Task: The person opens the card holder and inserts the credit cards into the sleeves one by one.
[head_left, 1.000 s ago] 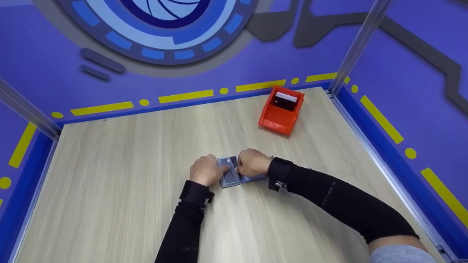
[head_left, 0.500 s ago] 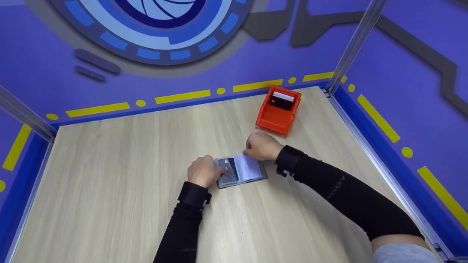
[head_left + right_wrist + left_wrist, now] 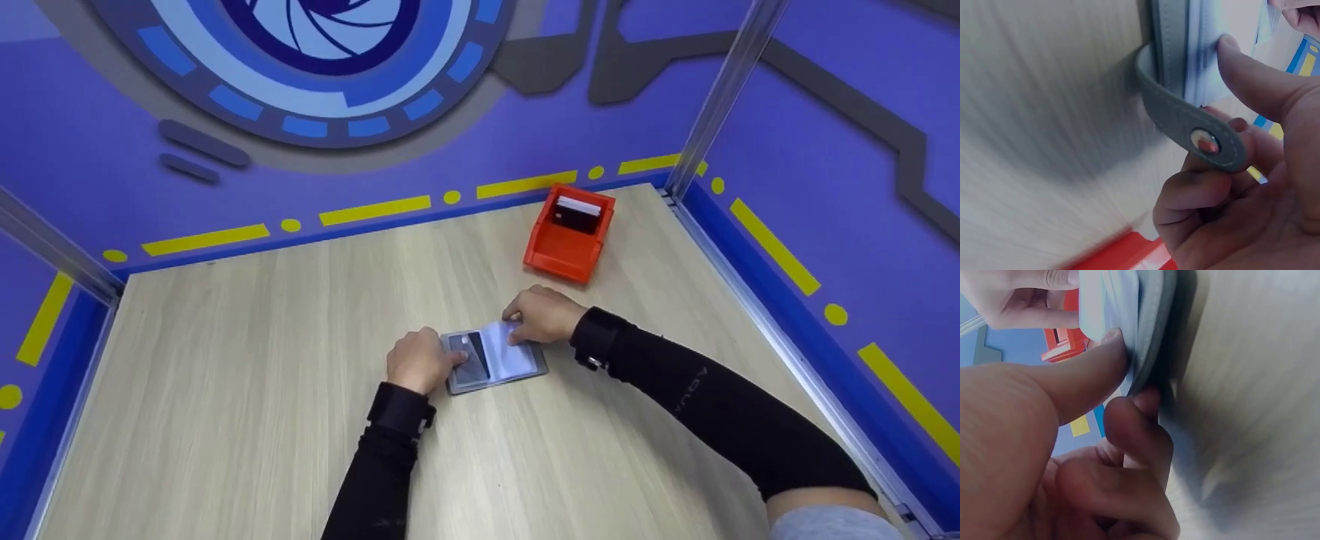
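The grey stitched card holder [image 3: 543,367] lies spread flat near the middle of the pale wood-grain table [image 3: 262,420], directly between the two hands as the head view shows it. Its nine o'clock half carries a grey-and-black card [image 3: 471,373]; its three o'clock half shows a glossy, clear plastic sleeve [image 3: 511,361].

At the holder's nine o'clock edge sits the left hand [image 3: 418,360], in a narrow grip: the thumb presses on the upper face, a fingertip tucks beneath the rim — so it holds the card holder. The right hand [image 3: 546,315] is between one and two o'clock, its thumb tip touching the clear sleeve. The right wrist view shows its other fingers curled against a grey stitched strap [image 3: 1168,112] with a round metal snap [image 3: 1206,140] — whether they pinch it, I cannot tell.

Towards one o'clock from the card holder, well apart from it, stands the red plastic bin [image 3: 566,251]. White-edged black cards [image 3: 577,215] lean inside its twelve o'clock end. Behind the bin rises the purple-blue printed wall [image 3: 420,142], marked low down with yellow dashes and dots. Black fabric sleeves [image 3: 690,390] cover the forearms, with black wristbands [image 3: 598,336] at the wrists.
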`<state>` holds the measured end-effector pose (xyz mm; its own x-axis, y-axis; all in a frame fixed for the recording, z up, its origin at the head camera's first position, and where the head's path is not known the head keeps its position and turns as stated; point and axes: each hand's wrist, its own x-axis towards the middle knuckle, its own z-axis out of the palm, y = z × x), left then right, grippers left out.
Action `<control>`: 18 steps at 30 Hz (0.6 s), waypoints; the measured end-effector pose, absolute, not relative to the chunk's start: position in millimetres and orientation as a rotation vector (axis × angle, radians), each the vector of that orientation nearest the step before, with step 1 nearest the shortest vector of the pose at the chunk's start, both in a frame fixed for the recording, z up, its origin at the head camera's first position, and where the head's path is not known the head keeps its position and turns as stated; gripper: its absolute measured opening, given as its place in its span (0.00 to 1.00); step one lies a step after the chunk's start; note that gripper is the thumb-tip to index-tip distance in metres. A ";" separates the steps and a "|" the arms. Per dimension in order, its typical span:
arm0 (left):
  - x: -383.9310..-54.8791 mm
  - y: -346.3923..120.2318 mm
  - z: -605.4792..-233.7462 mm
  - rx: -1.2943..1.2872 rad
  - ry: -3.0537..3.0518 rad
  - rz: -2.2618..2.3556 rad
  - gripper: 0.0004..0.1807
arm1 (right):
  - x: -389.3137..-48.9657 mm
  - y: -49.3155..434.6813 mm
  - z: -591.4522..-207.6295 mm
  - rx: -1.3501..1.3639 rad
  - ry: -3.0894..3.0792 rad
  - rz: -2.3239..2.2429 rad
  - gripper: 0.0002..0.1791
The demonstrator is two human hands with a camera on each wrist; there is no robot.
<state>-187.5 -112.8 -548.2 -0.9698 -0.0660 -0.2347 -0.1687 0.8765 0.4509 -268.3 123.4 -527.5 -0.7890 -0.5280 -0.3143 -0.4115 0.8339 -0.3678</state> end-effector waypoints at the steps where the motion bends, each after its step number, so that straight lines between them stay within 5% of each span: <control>1: -187.1 -112.2 -549.3 -0.180 2.835 0.709 0.26 | -267.6 122.8 -528.2 -0.720 2.611 -0.384 0.24; 11: -187.3 -110.6 -549.0 -0.181 2.844 0.704 0.25 | -267.5 123.6 -527.4 -0.782 2.689 -0.385 0.08; 18: -188.1 -113.2 -546.1 -0.175 2.857 0.692 0.25 | -277.5 125.7 -522.1 -0.666 2.538 -0.587 0.14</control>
